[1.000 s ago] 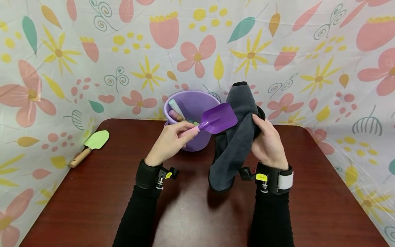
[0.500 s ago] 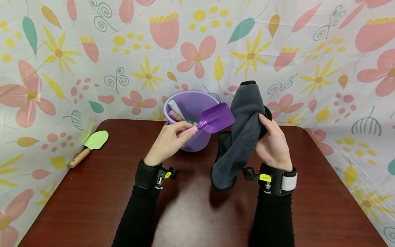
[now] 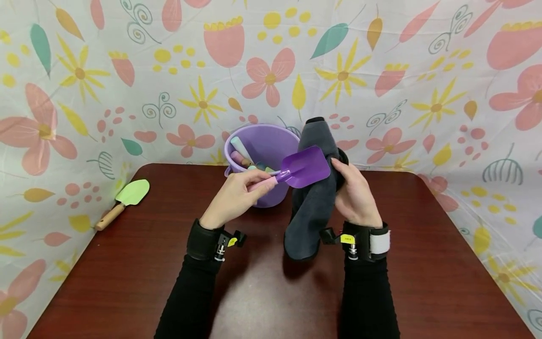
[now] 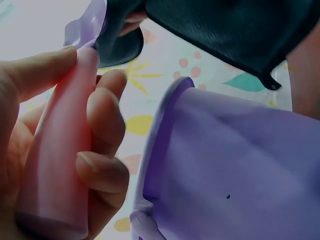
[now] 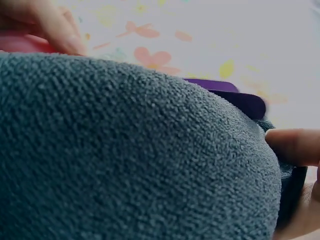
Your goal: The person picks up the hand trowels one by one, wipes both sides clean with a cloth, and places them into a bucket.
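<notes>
In the head view, my left hand (image 3: 237, 195) grips the pink handle of a small purple hand shovel (image 3: 306, 167), its blade pointing right. Thumb and fingers wrap that handle (image 4: 60, 160) in the left wrist view. My right hand (image 3: 355, 193) holds a dark grey cloth (image 3: 311, 221) with black edging, pinched near its upper part so the rest hangs down. The shovel blade lies in front of the cloth. In the right wrist view the cloth (image 5: 140, 150) fills most of the frame, and the blade's purple edge (image 5: 240, 102) shows beyond it.
Behind the hands stands a purple bucket (image 3: 277, 141) containing several tools, among them one with a pale blue handle (image 3: 240, 148). A light green trowel (image 3: 132, 192) with a wooden handle lies at the table's left edge. A floral curtain (image 3: 169, 70) surrounds the brown table (image 3: 127, 282).
My right hand and the cloth shifted right, then came back left against the shovel blade. The shovel moved slightly right and now overlaps the cloth more. The left grip is unchanged.
</notes>
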Available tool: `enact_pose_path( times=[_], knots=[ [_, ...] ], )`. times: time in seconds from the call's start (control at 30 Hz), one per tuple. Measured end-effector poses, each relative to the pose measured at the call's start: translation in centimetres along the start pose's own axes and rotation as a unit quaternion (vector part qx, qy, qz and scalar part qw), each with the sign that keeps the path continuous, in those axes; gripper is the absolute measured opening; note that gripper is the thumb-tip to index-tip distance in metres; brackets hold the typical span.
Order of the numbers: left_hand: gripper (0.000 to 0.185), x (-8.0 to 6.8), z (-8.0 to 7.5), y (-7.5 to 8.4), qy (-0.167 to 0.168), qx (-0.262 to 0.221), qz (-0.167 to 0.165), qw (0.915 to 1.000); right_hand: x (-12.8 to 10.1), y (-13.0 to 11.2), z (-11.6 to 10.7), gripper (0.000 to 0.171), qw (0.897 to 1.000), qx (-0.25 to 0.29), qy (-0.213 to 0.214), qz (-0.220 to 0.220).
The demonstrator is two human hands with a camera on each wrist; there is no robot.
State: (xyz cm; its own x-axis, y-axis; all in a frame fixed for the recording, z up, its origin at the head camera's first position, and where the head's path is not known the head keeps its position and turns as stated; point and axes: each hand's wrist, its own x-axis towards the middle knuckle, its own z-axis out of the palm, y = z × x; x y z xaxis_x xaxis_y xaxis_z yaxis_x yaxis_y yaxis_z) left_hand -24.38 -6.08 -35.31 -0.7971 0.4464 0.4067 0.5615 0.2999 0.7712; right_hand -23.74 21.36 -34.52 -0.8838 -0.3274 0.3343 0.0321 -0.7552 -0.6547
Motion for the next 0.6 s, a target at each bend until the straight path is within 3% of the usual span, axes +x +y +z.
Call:
enact_pose_path(
  times=[0.27,0.47,0.6],
  knots=[
    [0.021,0.1,0.2,0.2,-0.071,0.003,-0.021,0.9973,0.6,1.0,0.3,0.024,0.999,-0.035,-0.006,0.020],
    [0.020,0.2,0.1,-0.1,-0.064,0.012,-0.034,0.9973,0.3,0.2,-0.1,0.018,1.000,-0.015,0.025,0.007],
    [0.019,0.1,0.0,-0.5,-0.060,0.017,-0.029,0.9976,-0.3,-0.4,-0.4,0.024,0.999,-0.001,0.036,-0.008]
  ],
)
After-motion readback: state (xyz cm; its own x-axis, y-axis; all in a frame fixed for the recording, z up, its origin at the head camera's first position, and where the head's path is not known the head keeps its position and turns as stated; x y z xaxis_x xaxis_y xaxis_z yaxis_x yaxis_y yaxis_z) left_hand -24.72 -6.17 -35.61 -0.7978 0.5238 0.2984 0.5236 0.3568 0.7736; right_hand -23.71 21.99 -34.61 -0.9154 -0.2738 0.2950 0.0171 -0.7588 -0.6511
